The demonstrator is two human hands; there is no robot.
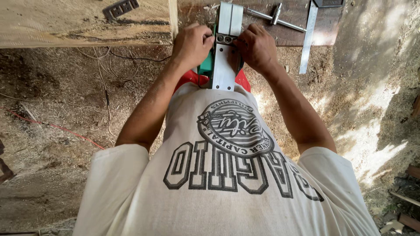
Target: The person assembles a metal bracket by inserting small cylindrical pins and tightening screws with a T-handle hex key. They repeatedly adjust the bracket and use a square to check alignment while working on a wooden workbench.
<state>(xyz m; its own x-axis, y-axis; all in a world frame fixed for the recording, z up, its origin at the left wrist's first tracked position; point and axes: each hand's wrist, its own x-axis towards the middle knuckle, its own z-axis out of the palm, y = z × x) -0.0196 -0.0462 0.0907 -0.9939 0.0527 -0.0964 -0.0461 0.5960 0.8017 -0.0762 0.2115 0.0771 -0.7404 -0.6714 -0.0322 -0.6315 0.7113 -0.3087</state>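
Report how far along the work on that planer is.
Looks done: the power planer lies base-up with its metal sole exposed; a T-handle wrench and a metal square are laid out on the board. In hand: the left hand and right hand both pinch at the cutter drum slot. Left: I cannot tell whether the blade is seated.

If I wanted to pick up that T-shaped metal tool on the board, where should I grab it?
Probably the long thin shaft of the T-shaped tool, coming down from above. It lies flat on the brown board, clear of both hands, left and right. The short crossbar would likely twist in your fingers.
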